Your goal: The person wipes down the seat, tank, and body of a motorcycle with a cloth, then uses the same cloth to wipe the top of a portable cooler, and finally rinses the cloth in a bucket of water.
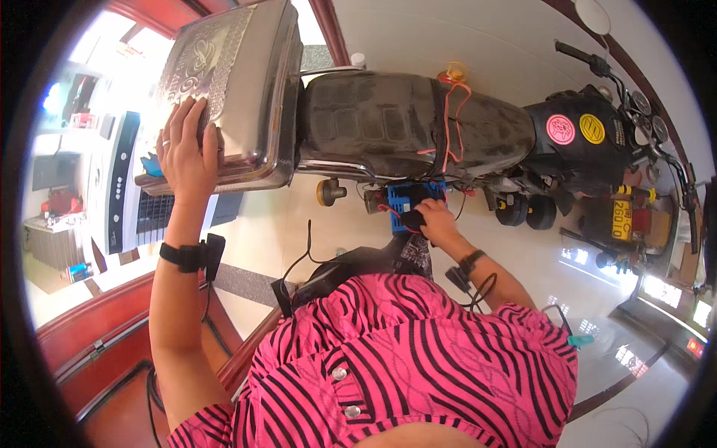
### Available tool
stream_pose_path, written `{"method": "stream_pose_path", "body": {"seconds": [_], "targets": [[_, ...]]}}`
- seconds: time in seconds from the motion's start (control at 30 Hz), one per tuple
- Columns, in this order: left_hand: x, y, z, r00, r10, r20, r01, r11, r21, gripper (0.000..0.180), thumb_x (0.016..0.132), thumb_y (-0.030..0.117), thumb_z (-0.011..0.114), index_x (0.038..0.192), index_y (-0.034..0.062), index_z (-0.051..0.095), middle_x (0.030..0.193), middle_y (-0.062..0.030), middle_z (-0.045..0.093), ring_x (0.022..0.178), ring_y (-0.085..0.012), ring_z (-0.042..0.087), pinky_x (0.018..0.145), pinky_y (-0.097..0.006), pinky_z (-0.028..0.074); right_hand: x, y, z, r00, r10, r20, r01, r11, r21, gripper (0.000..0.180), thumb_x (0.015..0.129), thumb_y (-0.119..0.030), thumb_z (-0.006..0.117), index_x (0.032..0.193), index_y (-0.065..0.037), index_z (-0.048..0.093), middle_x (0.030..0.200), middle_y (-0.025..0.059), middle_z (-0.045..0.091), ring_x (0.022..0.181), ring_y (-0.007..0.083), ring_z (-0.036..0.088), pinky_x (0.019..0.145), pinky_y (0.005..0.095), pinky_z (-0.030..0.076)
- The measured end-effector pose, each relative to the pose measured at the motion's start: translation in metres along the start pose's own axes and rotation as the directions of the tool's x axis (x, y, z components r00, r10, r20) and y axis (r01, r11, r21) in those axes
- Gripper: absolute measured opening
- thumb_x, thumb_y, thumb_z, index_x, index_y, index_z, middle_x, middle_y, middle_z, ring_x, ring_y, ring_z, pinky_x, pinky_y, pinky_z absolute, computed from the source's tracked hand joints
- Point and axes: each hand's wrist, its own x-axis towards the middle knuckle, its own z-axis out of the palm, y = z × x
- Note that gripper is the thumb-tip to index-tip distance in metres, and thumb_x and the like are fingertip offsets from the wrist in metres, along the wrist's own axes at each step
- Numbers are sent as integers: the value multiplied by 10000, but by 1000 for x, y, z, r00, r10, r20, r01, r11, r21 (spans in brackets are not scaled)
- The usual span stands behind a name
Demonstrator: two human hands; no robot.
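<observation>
My left hand (187,149) lies flat on the silver metal box (258,97), its fingers stretched over the embossed lid. The box sits at the rear end of a motorcycle, behind the long dark seat (358,112). Below the seat's near edge, my right hand (437,220) is closed on a black thing, too hidden to name, against a blue plastic crate-like part (401,203). A red cord (392,212) shows beside it. Another red cord (450,123) is tied across the seat.
Round yellow-black parts (511,210) sit low by the motorcycle. Handlebars (648,112) and a dark tank cover (582,127) with two round stickers are at the right. A red wooden piece (112,358) stands lower left; another vehicle with a yellow plate (621,220) stands far right.
</observation>
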Motion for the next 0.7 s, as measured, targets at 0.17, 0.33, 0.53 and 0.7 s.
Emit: {"method": "stream_pose_path", "body": {"seconds": [0.17,0.33,0.53,0.7], "targets": [[3,3,0,1000,11,1,-12,1000,10,362,913,257,455,1241,138,552,1296,-85,523,1234,-256,456,1055,-402,268,-27,4,32,954,290,-79,-295,952,-76,604,686,-135,715,1239,-82,479,1284,131,462,1114,360,484,911,416,457],[1,2,2,1000,-21,17,21,999,26,365,905,266,470,1240,152,557,1292,-61,528,1231,-252,455,1055,-407,269,-3,0,22,949,314,-9,-311,944,112,552,698,-136,716,1203,-79,501,1248,125,470,1127,335,477,915,397,455],[1,2,3,1000,-13,0,13,999,29,365,904,277,469,1234,152,563,1283,-64,534,1219,-267,463,1052,-410,273,42,-29,18,998,56,31,-54,997,-49,694,666,-102,707,1310,-103,448,1399,151,375,1115,349,478,903,385,474],[1,3,4,1000,-9,-14,9,1000,16,369,901,296,474,1232,160,564,1276,-63,538,1215,-267,468,1048,-414,278,53,-29,39,999,1,51,4,996,-89,675,678,-50,647,1321,-112,452,1452,136,324,1179,390,433,874,424,498]]}}
